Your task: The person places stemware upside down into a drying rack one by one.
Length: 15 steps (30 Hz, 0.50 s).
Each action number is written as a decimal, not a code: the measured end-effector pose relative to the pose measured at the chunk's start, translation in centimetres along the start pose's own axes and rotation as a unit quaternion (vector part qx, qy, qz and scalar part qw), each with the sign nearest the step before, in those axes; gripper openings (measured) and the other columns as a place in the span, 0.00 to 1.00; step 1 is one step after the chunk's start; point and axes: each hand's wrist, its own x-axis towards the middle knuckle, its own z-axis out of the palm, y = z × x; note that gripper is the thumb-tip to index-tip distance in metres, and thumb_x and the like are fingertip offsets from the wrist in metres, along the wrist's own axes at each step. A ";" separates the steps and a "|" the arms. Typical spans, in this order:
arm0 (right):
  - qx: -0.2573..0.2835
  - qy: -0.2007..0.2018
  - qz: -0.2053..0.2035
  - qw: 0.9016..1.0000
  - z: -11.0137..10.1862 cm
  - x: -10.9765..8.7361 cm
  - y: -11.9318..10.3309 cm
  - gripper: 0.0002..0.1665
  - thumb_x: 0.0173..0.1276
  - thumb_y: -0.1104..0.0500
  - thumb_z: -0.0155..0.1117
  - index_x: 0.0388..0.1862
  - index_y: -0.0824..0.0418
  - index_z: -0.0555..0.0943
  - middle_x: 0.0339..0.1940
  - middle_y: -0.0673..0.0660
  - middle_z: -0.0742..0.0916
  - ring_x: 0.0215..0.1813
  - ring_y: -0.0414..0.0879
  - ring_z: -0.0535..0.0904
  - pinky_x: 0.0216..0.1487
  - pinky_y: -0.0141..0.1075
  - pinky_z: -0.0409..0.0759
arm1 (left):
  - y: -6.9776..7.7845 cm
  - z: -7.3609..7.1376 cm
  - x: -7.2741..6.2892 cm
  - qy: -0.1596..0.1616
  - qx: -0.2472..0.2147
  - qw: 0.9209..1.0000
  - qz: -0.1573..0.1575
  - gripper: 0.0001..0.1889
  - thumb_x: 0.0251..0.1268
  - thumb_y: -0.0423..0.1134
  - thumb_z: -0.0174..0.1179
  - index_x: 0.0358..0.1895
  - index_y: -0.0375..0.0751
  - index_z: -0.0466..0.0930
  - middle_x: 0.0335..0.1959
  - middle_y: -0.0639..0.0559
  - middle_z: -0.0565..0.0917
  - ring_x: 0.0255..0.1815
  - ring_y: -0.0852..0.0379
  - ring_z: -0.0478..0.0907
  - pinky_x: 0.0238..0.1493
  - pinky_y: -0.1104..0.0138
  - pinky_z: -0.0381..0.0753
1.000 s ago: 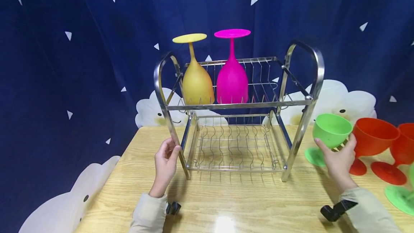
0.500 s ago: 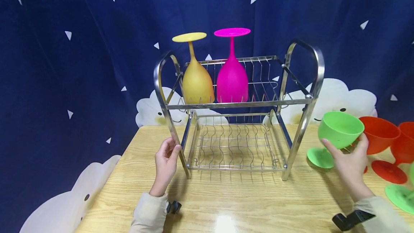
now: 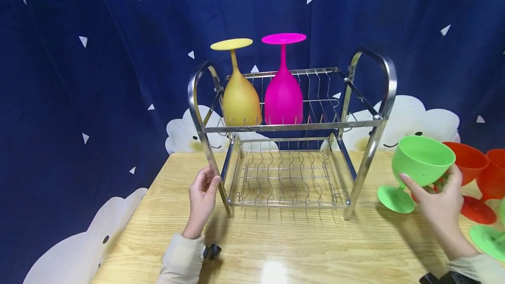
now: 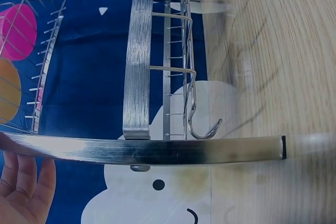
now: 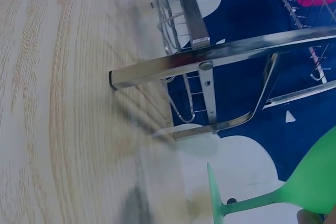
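Observation:
A two-tier metal dish rack stands on the wooden table. My left hand holds its left front leg, thumb in front and fingers at the side; their tips are hidden behind the metal in the left wrist view. To the right of the rack, my right hand grips a green goblet around the lower bowl. The goblet is mouth up and slightly tilted, its foot off the table. Upside down on the upper tier sit a yellow goblet and a magenta goblet, side by side.
Red goblets stand upright behind and right of my right hand. Another green goblet is cut off by the right edge. A dark blue curtain with white shapes hangs behind the table.
My right hand has lifted the green goblet and carried it right and nearer to me, now partly covering the red goblets. The left hand and the rack have stayed put.

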 end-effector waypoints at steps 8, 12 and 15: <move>0.071 -0.035 -0.025 0.997 -0.8 -0.8 -1.0 0.49 0.48 0.73 0.69 0.65 0.49 0.58 0.50 0.45 0.72 0.47 0.35 0.70 0.39 0.13 0.69 | 0.8 0.1 -0.1 0.003 0.002 1.000 -0.001 0.07 0.56 0.17 0.53 0.39 0.18 0.71 0.29 0.30 0.76 0.32 0.67 0.74 0.34 0.79 0.74; 0.188 -0.060 -0.047 0.979 -1.0 -1.1 -1.4 0.48 0.45 0.79 0.66 0.64 0.55 0.60 0.51 0.50 0.73 0.47 0.38 0.72 0.41 0.16 0.71 | 0.7 0.1 0.0 0.002 -0.006 1.000 -0.007 0.07 0.57 0.18 0.53 0.39 0.18 0.71 0.28 0.37 0.76 0.31 0.66 0.74 0.35 0.78 0.74; 0.243 -0.078 -0.071 0.964 -1.3 -1.4 -1.8 0.47 0.44 0.83 0.63 0.63 0.59 0.61 0.51 0.53 0.75 0.47 0.40 0.73 0.43 0.17 0.72 | 0.7 0.1 0.0 0.000 -0.009 1.000 -0.013 0.07 0.57 0.19 0.53 0.39 0.18 0.71 0.28 0.40 0.76 0.32 0.66 0.74 0.35 0.78 0.74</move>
